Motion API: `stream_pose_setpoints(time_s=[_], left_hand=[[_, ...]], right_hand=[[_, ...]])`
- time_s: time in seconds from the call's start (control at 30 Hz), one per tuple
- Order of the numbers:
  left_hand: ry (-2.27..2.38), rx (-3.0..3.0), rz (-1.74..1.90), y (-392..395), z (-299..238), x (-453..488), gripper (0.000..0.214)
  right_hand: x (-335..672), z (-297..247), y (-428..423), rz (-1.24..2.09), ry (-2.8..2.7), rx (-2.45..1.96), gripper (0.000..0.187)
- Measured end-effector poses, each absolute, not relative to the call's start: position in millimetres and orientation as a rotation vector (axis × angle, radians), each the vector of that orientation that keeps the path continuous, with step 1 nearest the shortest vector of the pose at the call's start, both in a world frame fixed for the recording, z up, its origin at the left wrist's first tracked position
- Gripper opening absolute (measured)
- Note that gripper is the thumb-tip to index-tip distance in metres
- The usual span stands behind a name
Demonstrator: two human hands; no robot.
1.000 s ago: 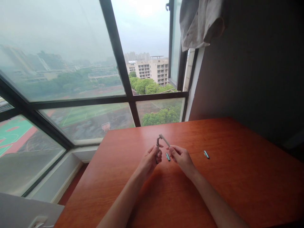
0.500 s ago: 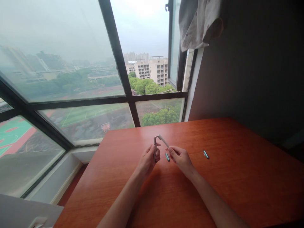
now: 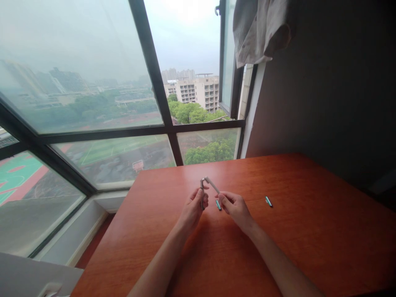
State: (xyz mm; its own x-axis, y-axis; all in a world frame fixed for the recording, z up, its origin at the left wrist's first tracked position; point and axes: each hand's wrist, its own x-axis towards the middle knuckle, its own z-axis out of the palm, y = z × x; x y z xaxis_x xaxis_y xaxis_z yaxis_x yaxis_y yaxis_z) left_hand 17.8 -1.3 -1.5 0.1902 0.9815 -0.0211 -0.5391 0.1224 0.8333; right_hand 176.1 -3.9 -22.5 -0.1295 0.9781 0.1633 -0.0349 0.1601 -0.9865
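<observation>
Both hands hold a small grey folding object (image 3: 208, 184) above a reddish-brown wooden table (image 3: 309, 243); it is bent into an upside-down V. My left hand (image 3: 193, 208) is closed round its darker left leg. My right hand (image 3: 235, 207) pinches the end of its lighter right leg. A small teal and silver cylinder (image 3: 218, 205) lies on the table between my hands, close to my right fingers. A second, similar cylinder (image 3: 268, 201) lies further right, apart from both hands.
The table's far edge meets a large window with a dark frame (image 3: 161, 99). A dark wall (image 3: 334, 90) runs along the right side. A pale cloth (image 3: 260, 29) hangs at the top, by the partly open window pane.
Both hands and the folding object have shifted very slightly to the left. The two cylinders have stayed where they were.
</observation>
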Motion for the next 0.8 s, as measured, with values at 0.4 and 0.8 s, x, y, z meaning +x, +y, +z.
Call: stream_pose_setpoints(time_s=[0.4, 0.8], left_hand=[[0.708, 0.849, 1.269, -1.6, -2.0, 17.1, 0.030], [0.612, 0.748, 1.217, -5.4, 2.2, 19.9, 0.028]], right_hand=[[176.6, -22.6, -3.4, 1.227, -1.348, -1.006, 0.041], [175.8, -22.2, -2.1, 1.207, -1.277, -1.003, 0.036]])
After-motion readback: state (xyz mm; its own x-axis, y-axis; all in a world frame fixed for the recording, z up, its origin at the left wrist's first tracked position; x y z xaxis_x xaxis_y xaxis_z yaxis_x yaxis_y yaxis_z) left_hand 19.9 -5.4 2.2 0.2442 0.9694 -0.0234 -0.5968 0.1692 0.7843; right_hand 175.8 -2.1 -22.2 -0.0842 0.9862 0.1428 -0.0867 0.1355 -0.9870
